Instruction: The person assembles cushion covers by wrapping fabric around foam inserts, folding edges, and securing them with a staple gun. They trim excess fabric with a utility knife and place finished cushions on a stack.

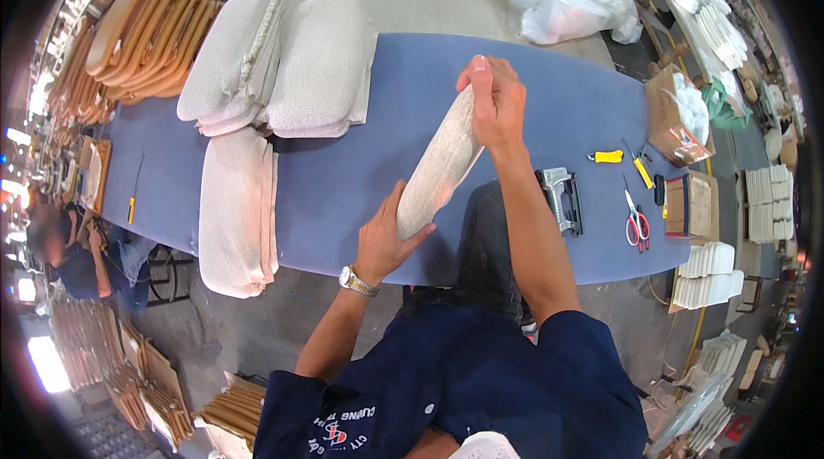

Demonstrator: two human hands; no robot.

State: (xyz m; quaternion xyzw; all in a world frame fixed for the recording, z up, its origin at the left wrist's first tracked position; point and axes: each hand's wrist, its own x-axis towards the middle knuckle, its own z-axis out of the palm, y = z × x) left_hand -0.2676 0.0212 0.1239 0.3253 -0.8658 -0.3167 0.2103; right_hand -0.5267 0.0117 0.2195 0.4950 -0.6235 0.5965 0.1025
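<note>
1. Two bare arms reach over the blue table [343, 201]: the left one slants up and rightward from the lower edge, bent at the elbow, with a metal-banded watch [356, 281] at its wrist; the right one reaches further forward, angled up and slightly left.
2. The left hand [383, 240] is spread around the near end of a pale fabric-covered pad [439, 165], its thumb along the right side and its fingers on the left side, clamped on that end.
3. The right hand [498, 105] is higher and further from the body, curled over the far end of the same pad with fingers bent and thumb pointing forward, gripping it.
4. Between both hands, the pad is tilted over the table's middle, its far end to the right.
5. Left of the pad lies a near stack of pale covers [233, 210]; two more stacks [318, 64] sit beyond it.
6. Right of the right forearm rest a grey staple gun [560, 200] and red-handled scissors [635, 223].
</note>
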